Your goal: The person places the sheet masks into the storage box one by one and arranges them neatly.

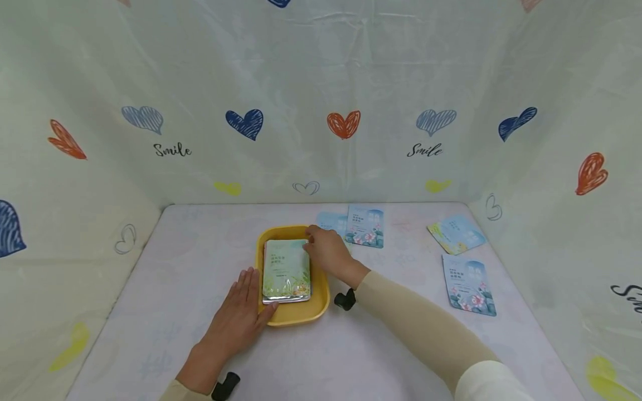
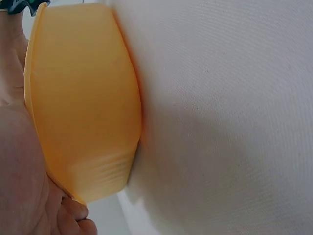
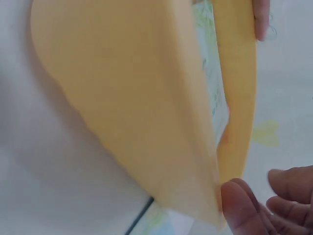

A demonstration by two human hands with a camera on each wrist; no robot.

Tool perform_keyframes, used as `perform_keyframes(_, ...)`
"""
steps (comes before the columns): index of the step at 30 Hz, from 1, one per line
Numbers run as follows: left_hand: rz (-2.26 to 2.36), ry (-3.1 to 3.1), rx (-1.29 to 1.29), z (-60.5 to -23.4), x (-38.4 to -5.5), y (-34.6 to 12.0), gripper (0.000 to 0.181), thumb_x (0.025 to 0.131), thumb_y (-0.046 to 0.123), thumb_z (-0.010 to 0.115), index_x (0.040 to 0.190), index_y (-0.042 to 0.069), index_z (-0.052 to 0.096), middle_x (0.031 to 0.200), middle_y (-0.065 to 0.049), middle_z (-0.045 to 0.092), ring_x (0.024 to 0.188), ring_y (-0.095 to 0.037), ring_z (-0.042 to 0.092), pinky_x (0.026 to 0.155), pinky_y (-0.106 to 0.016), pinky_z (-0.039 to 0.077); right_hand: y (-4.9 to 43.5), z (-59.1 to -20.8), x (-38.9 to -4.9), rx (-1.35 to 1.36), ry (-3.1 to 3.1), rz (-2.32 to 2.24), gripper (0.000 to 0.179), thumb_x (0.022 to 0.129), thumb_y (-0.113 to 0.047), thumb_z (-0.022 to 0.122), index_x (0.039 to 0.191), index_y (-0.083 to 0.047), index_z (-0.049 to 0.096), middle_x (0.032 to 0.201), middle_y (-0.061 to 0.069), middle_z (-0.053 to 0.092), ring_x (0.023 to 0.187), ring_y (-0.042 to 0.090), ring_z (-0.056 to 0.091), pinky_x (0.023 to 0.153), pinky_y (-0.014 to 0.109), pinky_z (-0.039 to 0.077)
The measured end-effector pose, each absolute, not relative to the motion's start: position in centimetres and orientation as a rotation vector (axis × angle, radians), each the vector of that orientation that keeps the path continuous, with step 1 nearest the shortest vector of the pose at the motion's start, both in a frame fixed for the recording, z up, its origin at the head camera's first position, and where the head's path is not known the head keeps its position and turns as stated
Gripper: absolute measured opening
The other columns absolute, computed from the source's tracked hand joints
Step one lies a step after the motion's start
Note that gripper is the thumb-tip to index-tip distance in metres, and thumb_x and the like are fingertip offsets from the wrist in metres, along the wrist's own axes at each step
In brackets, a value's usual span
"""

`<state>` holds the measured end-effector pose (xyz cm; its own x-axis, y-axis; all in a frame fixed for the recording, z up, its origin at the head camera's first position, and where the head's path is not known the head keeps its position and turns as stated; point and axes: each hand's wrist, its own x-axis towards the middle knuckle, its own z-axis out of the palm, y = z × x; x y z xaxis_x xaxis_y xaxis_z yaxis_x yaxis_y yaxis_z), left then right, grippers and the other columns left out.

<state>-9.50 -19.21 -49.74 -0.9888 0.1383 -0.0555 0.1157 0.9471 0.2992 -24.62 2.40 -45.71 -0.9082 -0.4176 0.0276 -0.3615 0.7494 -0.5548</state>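
White counter (image 1: 200,245), yellow tray (image 1: 319,292) on it, left hand (image 1: 236,309) against tray's left side, fingers straight, right hand (image 1: 331,253) at far right corner, fingers bent, can't tell if gripping, green-topped packet stack (image 1: 286,270) inside tray, loose packets (image 1: 468,285) to the right.

A: Of which material is the yellow tray (image 1: 321,301)?

B: It looks like smooth, rather matt plastic, with only a soft sheen on its side.

A: And the green packet (image 1: 286,267)?

B: Its face seems a slightly glossy printed film, and its lower edge shines like silver foil.

A: The table covering (image 2: 220,98)?

B: Matt, with a fine ribbed grain. The wall sheet (image 1: 301,67) resembles thin plastic, creased and faintly shiny; the beige sleeve (image 1: 421,323) looks like matt cloth.
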Motion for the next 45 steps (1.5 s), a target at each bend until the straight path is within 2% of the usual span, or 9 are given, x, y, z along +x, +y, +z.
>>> perform_keyframes(4,0.462,3.046,0.194,-49.7,-9.5,-19.2,0.091,0.108,0.050,0.055,0.164,-0.010,0.015,0.172,-0.030,0.017,0.161,-0.045,0.016,0.128,-0.060,0.025,4.2,-45.6,-25.6,-0.690,2.944,-0.904,0.031,0.106,-0.020,0.066,0.131,-0.002,0.068,0.111,0.012,0.077,0.080,0.020,0.073,0.069,0.031,0.062)
perform_keyframes(6,0.456,3.062,0.192,-49.8,-9.4,-19.1,0.090,0.107,0.049,0.055,0.164,-0.010,0.018,0.172,-0.030,0.018,0.161,-0.045,0.017,0.128,-0.061,0.026,5.4,-45.9,-26.2,-0.717,2.995,-0.865,0.032,0.106,-0.021,0.065,0.131,-0.002,0.068,0.113,0.013,0.076,0.082,0.021,0.073,0.072,0.034,0.062)
perform_keyframes(11,0.441,3.084,0.190,-50.2,-8.9,-19.1,0.089,0.107,0.048,0.056,0.163,-0.010,0.021,0.171,-0.030,0.022,0.160,-0.046,0.020,0.128,-0.061,0.026,8.9,-47.4,-27.8,-0.719,3.097,-0.598,0.041,0.108,-0.026,0.062,0.140,-0.001,0.063,0.134,0.018,0.070,0.120,0.033,0.070,0.097,0.047,0.061)
perform_keyframes(14,0.455,3.091,0.196,-50.3,-8.7,-19.0,0.088,0.107,0.048,0.055,0.163,-0.010,0.021,0.171,-0.030,0.022,0.160,-0.046,0.021,0.128,-0.061,0.027,11.3,-48.7,-28.8,-0.699,3.101,-0.390,0.051,0.109,-0.032,0.060,0.149,0.001,0.054,0.149,0.021,0.060,0.140,0.039,0.056,0.113,0.050,0.051)
perform_keyframes(17,0.470,3.093,0.202,-50.2,-8.7,-18.9,0.088,0.108,0.049,0.054,0.163,-0.010,0.021,0.171,-0.030,0.022,0.160,-0.045,0.021,0.128,-0.061,0.026,13.5,-49.6,-29.4,-0.659,3.064,-0.227,0.063,0.110,-0.038,0.057,0.157,0.000,0.043,0.161,0.023,0.046,0.152,0.041,0.042,0.123,0.057,0.038)
perform_keyframes(22,0.475,3.095,0.208,-50.0,-8.7,-18.9,0.088,0.107,0.048,0.055,0.163,-0.010,0.021,0.171,-0.030,0.023,0.160,-0.045,0.021,0.128,-0.061,0.026,15.8,-50.4,-29.6,-0.602,2.919,-0.118,0.076,0.110,-0.053,0.049,0.167,-0.007,0.028,0.174,0.021,0.022,0.161,0.045,0.020,0.126,0.072,0.018)
perform_keyframes(26,0.474,3.093,0.212,-50.0,-8.8,-19.0,0.088,0.108,0.048,0.055,0.163,-0.010,0.020,0.171,-0.030,0.022,0.160,-0.045,0.021,0.128,-0.061,0.027,16.8,-50.7,-29.1,-0.586,2.798,-0.087,0.081,0.109,-0.060,0.043,0.169,-0.010,0.022,0.177,0.018,0.015,0.163,0.043,0.011,0.127,0.073,0.010)
perform_keyframes(35,0.463,3.070,0.189,-50.2,-8.9,-18.9,0.090,0.107,0.049,0.056,0.164,-0.010,0.019,0.172,-0.029,0.020,0.161,-0.045,0.019,0.128,-0.060,0.028,19.4,-51.6,-27.3,-0.599,2.766,-0.121,0.083,0.108,-0.062,0.042,0.169,-0.008,0.024,0.176,0.018,0.019,0.164,0.041,0.010,0.127,0.072,0.010)
perform_keyframes(45,0.484,3.088,0.220,-50.0,-8.8,-19.0,0.088,0.107,0.046,0.056,0.163,-0.012,0.020,0.171,-0.031,0.022,0.160,-0.046,0.021,0.127,-0.061,0.028,20.2,-51.7,-22.6,-0.679,2.801,-0.115,0.082,0.107,-0.059,0.049,0.166,-0.004,0.030,0.172,0.023,0.026,0.161,0.046,0.018,0.123,0.075,0.019)
